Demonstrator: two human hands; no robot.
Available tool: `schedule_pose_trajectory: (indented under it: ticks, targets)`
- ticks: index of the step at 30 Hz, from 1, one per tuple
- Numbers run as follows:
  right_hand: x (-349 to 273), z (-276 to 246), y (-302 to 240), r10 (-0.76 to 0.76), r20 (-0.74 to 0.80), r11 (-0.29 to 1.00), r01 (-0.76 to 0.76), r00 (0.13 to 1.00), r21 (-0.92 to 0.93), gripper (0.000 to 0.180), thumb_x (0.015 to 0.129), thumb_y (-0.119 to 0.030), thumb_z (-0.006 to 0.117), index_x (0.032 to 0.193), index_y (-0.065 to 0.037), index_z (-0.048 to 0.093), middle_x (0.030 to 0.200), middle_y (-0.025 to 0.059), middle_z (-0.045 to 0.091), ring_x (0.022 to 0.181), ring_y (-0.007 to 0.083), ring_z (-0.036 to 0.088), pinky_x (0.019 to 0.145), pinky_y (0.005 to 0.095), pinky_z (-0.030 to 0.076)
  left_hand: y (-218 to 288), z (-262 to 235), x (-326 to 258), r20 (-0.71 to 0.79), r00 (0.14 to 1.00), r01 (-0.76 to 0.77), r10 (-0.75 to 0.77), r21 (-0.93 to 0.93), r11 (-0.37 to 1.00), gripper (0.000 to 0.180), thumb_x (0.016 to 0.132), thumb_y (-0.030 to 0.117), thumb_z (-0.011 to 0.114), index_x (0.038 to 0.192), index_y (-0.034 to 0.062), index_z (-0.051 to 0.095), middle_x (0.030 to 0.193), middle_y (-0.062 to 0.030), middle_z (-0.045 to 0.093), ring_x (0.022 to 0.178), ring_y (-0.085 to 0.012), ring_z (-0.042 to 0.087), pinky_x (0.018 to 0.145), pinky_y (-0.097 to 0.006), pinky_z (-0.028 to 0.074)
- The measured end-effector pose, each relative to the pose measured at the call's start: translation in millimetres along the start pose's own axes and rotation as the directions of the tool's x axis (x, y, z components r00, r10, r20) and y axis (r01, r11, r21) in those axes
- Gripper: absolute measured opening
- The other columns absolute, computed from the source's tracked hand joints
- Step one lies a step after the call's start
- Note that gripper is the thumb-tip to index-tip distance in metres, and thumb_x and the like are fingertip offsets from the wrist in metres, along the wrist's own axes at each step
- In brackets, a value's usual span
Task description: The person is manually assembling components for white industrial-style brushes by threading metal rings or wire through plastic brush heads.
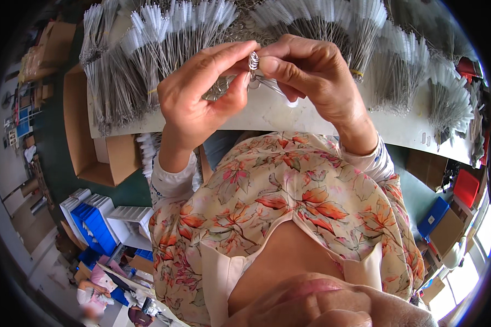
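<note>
Over the front of the table, both hands meet at a small shiny metal coil (253,61) that looks like stacked wire rings. My left hand (199,90) is closed in a pinch, its index fingertip and thumb at the coil's left side. From the other side, my right hand (313,76) pinches the coil between thumb and index finger. Below the right fingers, a thin wire piece with a whitish end (291,102) sticks out; its other end is hidden. Just beyond the hands lie bundles of wire-handled straw brushes (158,27) with white bristles.
More brush bundles (401,65) cover the right of the pale table (240,117). Loose metal rings (248,27) lie at the back middle. An open cardboard box (106,158) stands left of the table, with blue crates (94,226) nearer. Another person (95,289) is at lower left.
</note>
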State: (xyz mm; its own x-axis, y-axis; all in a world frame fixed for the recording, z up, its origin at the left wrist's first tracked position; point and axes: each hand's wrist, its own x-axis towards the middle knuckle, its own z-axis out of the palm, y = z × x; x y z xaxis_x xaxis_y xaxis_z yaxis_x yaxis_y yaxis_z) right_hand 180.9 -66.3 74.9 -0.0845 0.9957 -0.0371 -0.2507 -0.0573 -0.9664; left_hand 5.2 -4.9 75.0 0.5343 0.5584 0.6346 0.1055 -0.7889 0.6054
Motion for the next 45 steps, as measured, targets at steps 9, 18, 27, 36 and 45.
schedule_pose_trajectory:
  ticks: [9, 18, 27, 36, 45]
  targets:
    - [-5, 3, 7, -0.004, -0.030, 0.994, 0.001, 1.000, -0.105, 0.011, 0.082, -0.012, 0.066, 0.087, -0.003, 0.066, 0.070, -0.0020, 0.060, 0.056, 0.0014, 0.048, 0.047, 0.0175, 0.039, -3, -7, 8, 0.147, 0.980, 0.164, -0.135, -0.206, 0.965, 0.026, 0.076, -0.006, 0.061, 0.102, 0.0013, 0.064, 0.086, -0.0081, 0.065, 0.069, -0.0138, 0.064, 0.061, -0.023, 0.053]
    - [-5, 0, 20, 0.024, -0.013, 1.000, -0.024, 1.000, -0.012, 0.013, 0.084, -0.012, 0.064, 0.090, -0.001, 0.063, 0.070, -0.0014, 0.058, 0.055, 0.0032, 0.048, 0.049, 0.0179, 0.039, -20, -4, -10, 0.372, 0.761, 0.624, -0.531, -0.642, 0.445, 0.012, 0.090, 0.011, 0.056, 0.090, 0.0004, 0.060, 0.069, 0.0013, 0.055, 0.054, -0.0034, 0.047, 0.047, -0.018, 0.039]
    - [-4, -1, 23, 0.011, 0.106, 0.999, -0.015, 0.994, 0.031, 0.014, 0.085, -0.010, 0.062, 0.095, 0.000, 0.062, 0.071, -0.0008, 0.057, 0.056, 0.0041, 0.049, 0.048, 0.0179, 0.038, -2, -11, -21, 0.413, 0.737, 0.631, -0.535, -0.705, 0.324, 0.014, 0.092, 0.013, 0.050, 0.095, 0.0018, 0.058, 0.071, -0.0023, 0.057, 0.051, -0.0038, 0.043, 0.046, -0.020, 0.038]
    - [-7, 10, 14, -0.048, 0.209, 0.994, 0.026, 0.977, 0.104, 0.011, 0.085, -0.006, 0.061, 0.095, 0.000, 0.062, 0.072, 0.0005, 0.058, 0.055, 0.0048, 0.049, 0.048, 0.0181, 0.038, 26, -22, -24, 0.078, 0.920, 0.393, -0.385, -0.186, 0.901, 0.019, 0.093, 0.013, 0.047, 0.092, 0.0024, 0.063, 0.098, -0.0113, 0.063, 0.091, -0.0144, 0.058, 0.077, -0.025, 0.045]
    - [10, 53, 49, -0.238, 0.104, 0.970, 0.241, 0.966, -0.020, 0.012, 0.081, -0.002, 0.065, 0.092, 0.002, 0.062, 0.087, 0.0061, 0.064, 0.078, 0.0104, 0.061, 0.070, 0.0215, 0.049, 25, -23, -42, -0.153, 0.810, 0.299, -0.567, -0.723, 0.622, 0.021, 0.092, 0.017, 0.050, 0.093, 0.0003, 0.062, 0.097, -0.0118, 0.064, 0.078, -0.0157, 0.061, 0.074, -0.028, 0.047]
